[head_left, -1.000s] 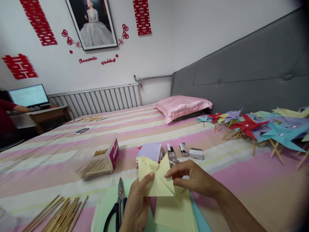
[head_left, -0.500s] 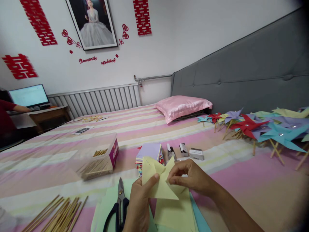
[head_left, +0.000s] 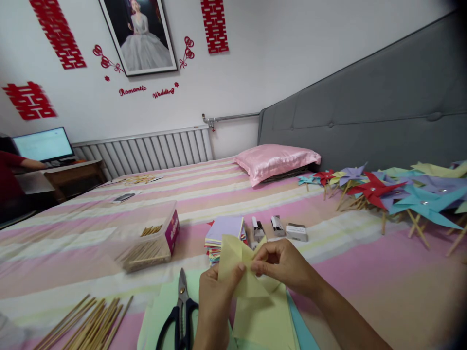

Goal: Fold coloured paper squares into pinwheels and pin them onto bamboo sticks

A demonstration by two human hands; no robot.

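A pale yellow paper square (head_left: 237,262), partly folded into pinwheel points, is held up over the bed. My left hand (head_left: 215,306) grips it from below, thumb pressed on its centre. My right hand (head_left: 282,265) pinches a folded corner at the centre from the right. Under my hands lie flat sheets of yellow paper (head_left: 264,321), light green and blue. Black-handled scissors (head_left: 180,311) lie just left of my left hand.
A stack of coloured paper (head_left: 224,231), a stapler (head_left: 259,228) and small staple boxes (head_left: 297,232) lie beyond my hands. A clear tub of sticks (head_left: 146,240) and loose wooden sticks (head_left: 87,325) are left. Finished pinwheels (head_left: 394,194) crowd the right. A person in a red sleeve sits at a desk (head_left: 10,175) far left.
My hands have drawn closer together and the yellow paper has shifted slightly right and down. My right fingers have folded another corner in toward the centre.
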